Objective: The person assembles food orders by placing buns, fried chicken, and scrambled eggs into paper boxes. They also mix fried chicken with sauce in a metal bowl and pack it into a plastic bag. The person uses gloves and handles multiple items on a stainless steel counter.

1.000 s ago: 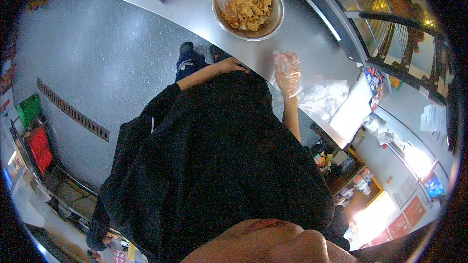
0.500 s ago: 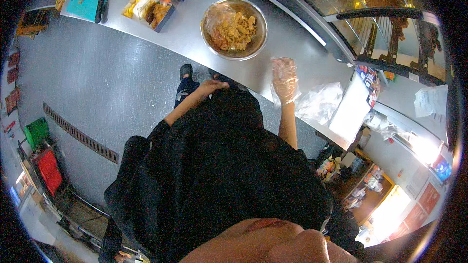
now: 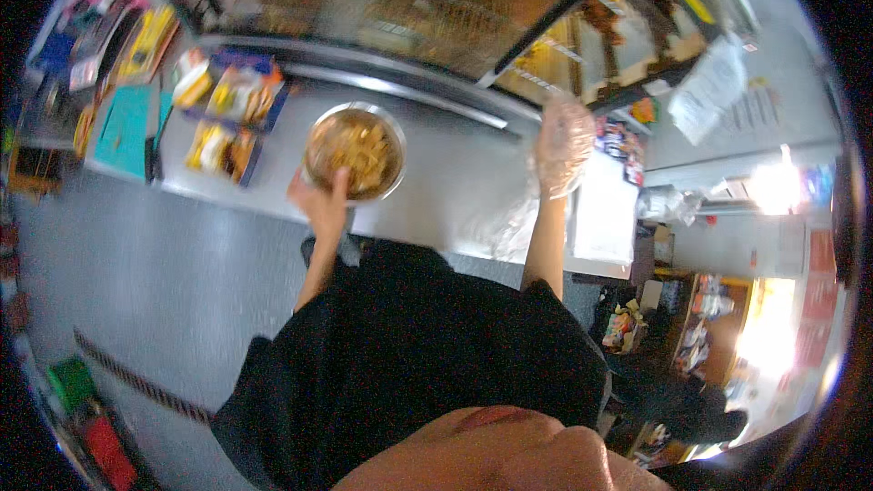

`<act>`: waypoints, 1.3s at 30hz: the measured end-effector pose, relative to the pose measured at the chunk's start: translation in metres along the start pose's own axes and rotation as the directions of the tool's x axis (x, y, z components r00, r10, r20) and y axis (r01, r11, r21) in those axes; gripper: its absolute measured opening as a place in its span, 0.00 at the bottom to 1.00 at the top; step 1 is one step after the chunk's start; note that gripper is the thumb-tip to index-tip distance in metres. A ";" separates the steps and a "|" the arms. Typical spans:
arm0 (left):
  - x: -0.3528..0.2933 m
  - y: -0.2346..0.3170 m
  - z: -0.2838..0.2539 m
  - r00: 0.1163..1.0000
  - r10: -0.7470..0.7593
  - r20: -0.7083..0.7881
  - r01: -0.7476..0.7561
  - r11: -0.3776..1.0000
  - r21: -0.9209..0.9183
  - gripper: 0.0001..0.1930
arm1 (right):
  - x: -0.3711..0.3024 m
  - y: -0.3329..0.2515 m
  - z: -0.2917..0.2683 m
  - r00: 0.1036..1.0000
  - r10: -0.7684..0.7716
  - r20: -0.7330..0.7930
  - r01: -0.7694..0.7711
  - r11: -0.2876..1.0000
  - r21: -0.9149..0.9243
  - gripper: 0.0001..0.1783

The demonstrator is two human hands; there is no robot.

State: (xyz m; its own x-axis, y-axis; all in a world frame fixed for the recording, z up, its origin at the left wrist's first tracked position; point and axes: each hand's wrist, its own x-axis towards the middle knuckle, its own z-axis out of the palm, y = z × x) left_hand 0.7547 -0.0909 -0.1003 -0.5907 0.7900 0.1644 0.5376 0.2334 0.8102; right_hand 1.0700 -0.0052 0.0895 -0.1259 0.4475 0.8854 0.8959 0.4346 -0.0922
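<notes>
My bare left hand (image 3: 320,206) grips the near left rim of a round metal bowl (image 3: 401,156), its thumb over the edge. Inside the bowl lie pale golden-brown food pieces (image 3: 366,150). Raised to the right, my right hand (image 3: 564,147) wears a clear, loose plastic glove. It is up by the lower edge of a glass-fronted food cabinet (image 3: 436,50). Motion blurs its fingers, and whether they touch the cabinet is unclear. A crumpled clear plastic sheet or bag (image 3: 516,235) lies on the counter below the right hand.
The steel counter (image 3: 446,173) runs across in front of me. Open boxes of food (image 3: 223,153) stand left of the bowl, with a turquoise cutting board (image 3: 127,132) farther left. A white board or sheet (image 3: 605,214) lies at the counter's right end. A paper (image 3: 707,86) hangs beside the cabinet.
My left hand has gone from my waist to the bowl and taken hold of its rim. My gloved right hand has risen from the counter toward the cabinet. The view has turned, showing more cabinet.
</notes>
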 end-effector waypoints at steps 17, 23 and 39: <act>0.001 -0.048 0.005 0.707 -0.201 0.678 0.663 0.523 -0.536 0.22 | 0.222 0.138 0.017 0.691 0.577 0.435 -0.257 0.759 -0.598 0.34; -0.007 -0.043 -0.013 0.652 -0.263 0.711 0.713 0.532 -0.457 0.23 | 0.234 0.151 0.016 0.686 0.616 0.386 -0.279 0.714 -0.642 0.40; -0.005 -0.003 -0.059 0.726 -0.373 0.577 0.681 0.509 -0.527 0.21 | 0.255 0.329 0.068 0.791 0.198 0.579 0.353 0.625 -0.696 0.40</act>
State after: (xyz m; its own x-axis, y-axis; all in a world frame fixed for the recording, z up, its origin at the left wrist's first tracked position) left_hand 0.7209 -0.1291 -0.0708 -0.2822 0.8138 -0.5081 -0.4459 0.3577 0.8205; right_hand 1.3033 0.3055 0.2541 -0.1686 0.8927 0.4178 0.8118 -0.1147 0.5726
